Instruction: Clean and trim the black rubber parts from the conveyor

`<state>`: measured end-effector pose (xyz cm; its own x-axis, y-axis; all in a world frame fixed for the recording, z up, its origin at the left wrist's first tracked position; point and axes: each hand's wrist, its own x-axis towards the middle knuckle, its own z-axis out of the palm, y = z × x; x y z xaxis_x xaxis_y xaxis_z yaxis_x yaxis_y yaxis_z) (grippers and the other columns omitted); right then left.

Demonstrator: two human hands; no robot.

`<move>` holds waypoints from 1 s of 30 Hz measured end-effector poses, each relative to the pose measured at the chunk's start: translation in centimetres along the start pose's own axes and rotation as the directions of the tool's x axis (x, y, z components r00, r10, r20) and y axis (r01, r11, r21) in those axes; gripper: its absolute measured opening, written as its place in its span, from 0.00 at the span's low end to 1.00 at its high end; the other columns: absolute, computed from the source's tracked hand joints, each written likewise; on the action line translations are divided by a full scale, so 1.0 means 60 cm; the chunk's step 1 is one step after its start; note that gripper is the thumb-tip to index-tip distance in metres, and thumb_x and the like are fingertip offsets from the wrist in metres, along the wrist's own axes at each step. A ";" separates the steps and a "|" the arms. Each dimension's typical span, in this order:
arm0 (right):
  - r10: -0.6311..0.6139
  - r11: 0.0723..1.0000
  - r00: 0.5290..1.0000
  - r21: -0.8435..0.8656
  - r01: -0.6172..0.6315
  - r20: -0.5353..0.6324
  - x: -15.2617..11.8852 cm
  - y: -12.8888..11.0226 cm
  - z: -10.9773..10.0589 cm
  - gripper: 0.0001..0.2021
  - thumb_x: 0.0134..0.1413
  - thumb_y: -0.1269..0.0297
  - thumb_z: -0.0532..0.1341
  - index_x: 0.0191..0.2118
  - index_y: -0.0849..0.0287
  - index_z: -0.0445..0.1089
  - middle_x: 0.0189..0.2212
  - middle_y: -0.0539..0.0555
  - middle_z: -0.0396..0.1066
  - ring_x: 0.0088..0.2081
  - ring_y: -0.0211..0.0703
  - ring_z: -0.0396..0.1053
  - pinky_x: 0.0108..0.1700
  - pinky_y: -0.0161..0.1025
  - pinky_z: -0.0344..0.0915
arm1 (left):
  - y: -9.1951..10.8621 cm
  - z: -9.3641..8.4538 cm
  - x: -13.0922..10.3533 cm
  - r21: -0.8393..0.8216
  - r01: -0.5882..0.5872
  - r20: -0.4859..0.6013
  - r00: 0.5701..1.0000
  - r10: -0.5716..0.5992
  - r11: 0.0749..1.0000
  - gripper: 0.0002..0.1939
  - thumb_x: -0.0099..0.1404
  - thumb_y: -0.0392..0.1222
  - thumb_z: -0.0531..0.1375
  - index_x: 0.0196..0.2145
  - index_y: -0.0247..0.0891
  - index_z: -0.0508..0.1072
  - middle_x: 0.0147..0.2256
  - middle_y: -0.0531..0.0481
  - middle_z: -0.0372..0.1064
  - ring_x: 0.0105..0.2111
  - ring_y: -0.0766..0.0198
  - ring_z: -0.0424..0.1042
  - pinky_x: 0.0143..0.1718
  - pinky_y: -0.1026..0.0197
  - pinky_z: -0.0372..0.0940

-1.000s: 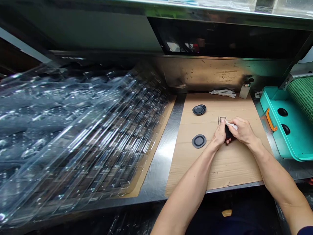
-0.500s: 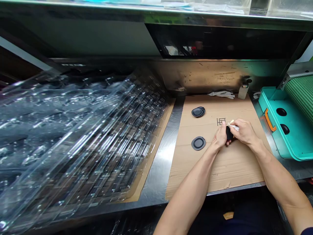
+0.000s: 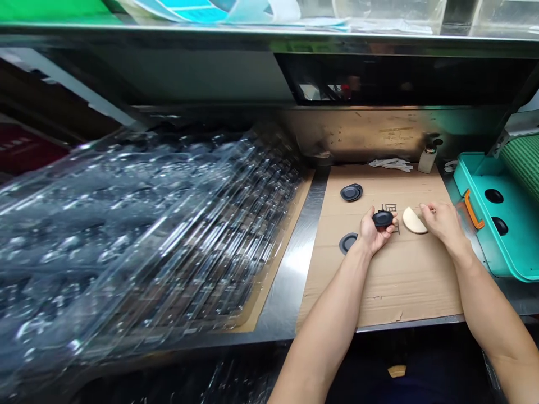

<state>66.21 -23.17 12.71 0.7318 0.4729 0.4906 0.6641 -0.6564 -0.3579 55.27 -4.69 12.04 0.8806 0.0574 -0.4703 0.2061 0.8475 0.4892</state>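
My left hand (image 3: 374, 231) is closed around a small black oval plastic piece (image 3: 383, 219), its smooth face turned up. Over the right part of the cardboard, my right hand (image 3: 442, 221) has thumb and fingers pinched together; what they may hold is too small to make out. Just left of those fingertips lies a cream-coloured round pad (image 3: 414, 221), partly cut off from sight. Two more black pieces are on the cardboard sheet (image 3: 404, 286): a far one (image 3: 351, 192), and a nearer flat one (image 3: 347, 243) partly covered by my left wrist.
Stacked clear plastic trays (image 3: 168, 224) fill the left side. A teal bin (image 3: 516, 247) with an orange handle and black pieces inside stands at right. White gloves (image 3: 391, 164) and a small bottle (image 3: 427, 159) sit at the back, under a metal shelf (image 3: 252, 35).
My hands have moved apart: the right drew away rightward from the black piece, the left kept it. The white bit at the right fingers is out of sight; the cream pad is uncovered. The view shifted slightly.
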 end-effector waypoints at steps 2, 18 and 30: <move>-0.079 0.996 0.996 -0.050 0.077 -0.046 -0.002 0.002 0.004 0.16 0.66 0.53 0.59 0.34 0.56 0.78 0.34 0.60 0.76 0.39 0.51 0.69 0.43 0.46 0.62 | 0.010 0.000 -0.004 -0.088 0.036 0.007 0.999 -0.036 0.995 0.35 0.76 0.58 0.36 0.39 0.28 0.72 0.26 0.45 0.65 0.17 0.71 0.58 0.12 0.71 0.48; -0.265 0.956 0.954 0.162 0.243 0.136 -0.036 -0.082 0.034 0.18 0.68 0.56 0.58 0.56 0.56 0.75 0.53 0.61 0.73 0.50 0.54 0.67 0.54 0.48 0.65 | -0.024 0.001 0.025 -0.109 -0.216 0.004 0.976 0.217 0.970 0.28 0.78 0.55 0.41 0.41 0.33 0.75 0.38 0.40 0.77 0.39 0.58 0.77 0.45 0.56 0.73; -0.358 0.925 0.856 0.019 0.378 0.374 -0.038 -0.111 0.019 0.19 0.71 0.60 0.52 0.61 0.55 0.71 0.63 0.59 0.67 0.51 0.54 0.61 0.54 0.50 0.62 | -0.021 -0.011 0.027 -0.128 -0.191 0.093 0.975 0.203 0.973 0.23 0.77 0.52 0.48 0.47 0.32 0.75 0.54 0.35 0.75 0.57 0.51 0.73 0.62 0.48 0.65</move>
<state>60.27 -19.23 13.07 0.4459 0.8594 0.2503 0.8944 -0.4171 -0.1611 56.15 -5.32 10.22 0.9398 0.1793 -0.2910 -0.0222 0.8816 0.4714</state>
